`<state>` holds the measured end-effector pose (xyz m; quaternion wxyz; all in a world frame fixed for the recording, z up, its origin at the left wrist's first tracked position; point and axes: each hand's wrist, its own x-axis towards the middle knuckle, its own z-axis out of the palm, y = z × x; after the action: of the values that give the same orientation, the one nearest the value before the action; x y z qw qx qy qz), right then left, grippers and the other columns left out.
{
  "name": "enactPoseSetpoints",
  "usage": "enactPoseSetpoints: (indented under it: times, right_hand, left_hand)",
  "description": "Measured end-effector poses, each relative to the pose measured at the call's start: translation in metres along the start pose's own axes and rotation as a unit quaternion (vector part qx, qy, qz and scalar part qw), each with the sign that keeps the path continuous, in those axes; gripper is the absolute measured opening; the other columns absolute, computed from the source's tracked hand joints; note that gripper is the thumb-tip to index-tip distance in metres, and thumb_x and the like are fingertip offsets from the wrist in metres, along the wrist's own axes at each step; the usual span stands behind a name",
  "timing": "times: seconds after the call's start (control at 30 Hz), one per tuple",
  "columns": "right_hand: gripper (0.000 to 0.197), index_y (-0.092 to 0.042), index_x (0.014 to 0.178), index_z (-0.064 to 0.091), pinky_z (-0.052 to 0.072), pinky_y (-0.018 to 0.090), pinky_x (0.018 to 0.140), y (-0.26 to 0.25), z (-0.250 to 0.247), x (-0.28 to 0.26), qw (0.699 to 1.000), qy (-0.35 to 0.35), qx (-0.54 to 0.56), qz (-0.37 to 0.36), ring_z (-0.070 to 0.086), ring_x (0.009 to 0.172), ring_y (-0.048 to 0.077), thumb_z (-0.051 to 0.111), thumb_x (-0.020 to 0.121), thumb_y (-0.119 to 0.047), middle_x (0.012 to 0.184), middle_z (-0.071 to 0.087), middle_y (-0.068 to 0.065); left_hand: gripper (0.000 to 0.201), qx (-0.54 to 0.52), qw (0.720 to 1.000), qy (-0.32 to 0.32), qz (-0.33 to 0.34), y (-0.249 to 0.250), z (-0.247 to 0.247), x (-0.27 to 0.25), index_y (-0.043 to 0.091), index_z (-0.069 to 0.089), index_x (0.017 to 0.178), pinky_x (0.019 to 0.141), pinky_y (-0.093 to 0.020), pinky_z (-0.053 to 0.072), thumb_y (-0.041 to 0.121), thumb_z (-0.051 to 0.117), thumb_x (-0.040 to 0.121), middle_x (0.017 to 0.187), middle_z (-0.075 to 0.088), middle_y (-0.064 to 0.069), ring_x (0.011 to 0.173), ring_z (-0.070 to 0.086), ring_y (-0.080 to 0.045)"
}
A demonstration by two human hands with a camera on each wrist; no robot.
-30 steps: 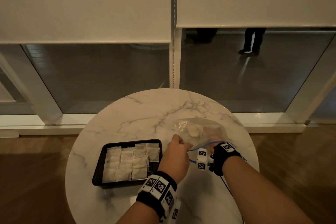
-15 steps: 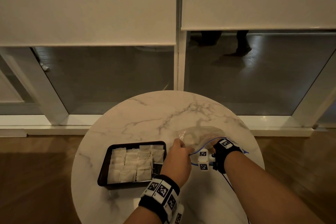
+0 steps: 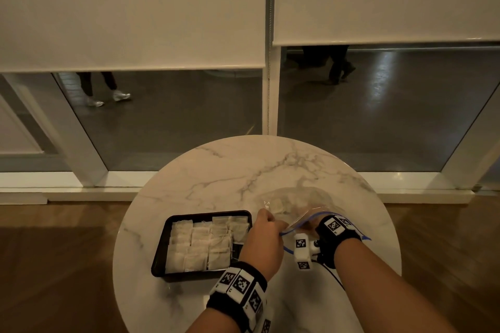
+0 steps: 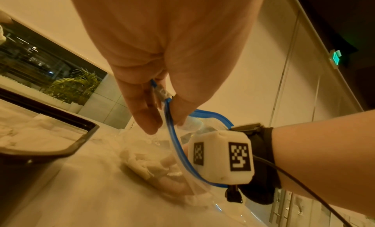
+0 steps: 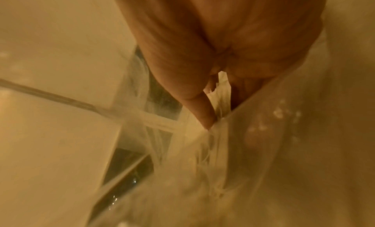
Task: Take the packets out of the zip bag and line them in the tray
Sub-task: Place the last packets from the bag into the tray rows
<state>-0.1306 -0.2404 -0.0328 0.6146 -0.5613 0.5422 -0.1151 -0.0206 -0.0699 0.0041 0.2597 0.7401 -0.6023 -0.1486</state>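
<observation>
Zip bag rim pinched by left hand; right hand inside.

My clear zip bag with a blue zip strip lies open at lower centre-right, pale packets bunched inside. To its left my black tray holds more packets in overlapping rows.

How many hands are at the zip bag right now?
2. The left hand pinches the blue rim of the zip bag; the right hand is inside it, pinching a packet. The head view mostly hides that hand behind the plastic.
</observation>
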Motion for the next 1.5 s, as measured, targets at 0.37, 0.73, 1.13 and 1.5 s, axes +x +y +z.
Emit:
enactPoseSetpoints:
  times: [0.37,0.73,1.13,1.5]
  right_hand:
    - [0.051,-0.014,0.149,0.038,0.034,0.035,0.111,0.001,0.013,-0.008,0.98,0.123,-0.158,0.0,0.039,0.141,0.028,0.051,0.103,-0.032,0.153,0.039,0.01]
    - [0.012,0.008,0.092,0.066,0.06,0.034,0.069,0.031,0.021,-0.073,0.952,0.157,0.252,-0.081,0.07,0.091,0.033,0.057,0.086,0.014,0.092,0.07,0.023]
    - [0.007,0.006,0.081,0.07,0.061,0.035,0.064,0.022,-0.024,-0.12,0.986,0.114,0.074,-0.092,0.072,0.085,0.031,0.063,0.084,0.007,0.086,0.071,0.021]
    - [0.016,-0.001,0.103,0.074,0.056,0.031,0.063,-0.016,-0.004,-0.163,0.977,-0.127,0.072,-0.158,0.07,0.078,0.021,0.066,0.09,-0.001,0.093,0.075,0.017]
  left_hand:
    - [0.038,-0.068,0.997,-0.014,-0.025,-0.005,-0.003,-0.005,0.022,0.065,0.133,0.085,-0.017,0.045,0.036,0.054,0.099,0.116,0.043,0.008,0.097,0.055,-0.009]
    - [0.03,-0.076,0.996,0.044,-0.015,-0.005,0.011,0.003,0.011,0.062,0.127,0.092,-0.018,0.047,0.026,0.054,0.103,0.12,0.038,0.005,0.085,0.058,-0.01]
    - [0.05,-0.015,0.998,0.058,-0.013,-0.005,0.008,-0.002,0.027,0.053,0.143,0.115,-0.032,0.028,0.048,0.033,0.102,0.148,0.044,0.007,0.136,0.031,-0.015]
    - [0.042,-0.531,0.829,-0.05,-0.167,0.005,-0.027,-0.026,0.026,0.071,0.12,0.092,-0.037,0.058,0.056,0.059,0.093,0.119,0.072,-0.003,0.11,0.068,-0.023]
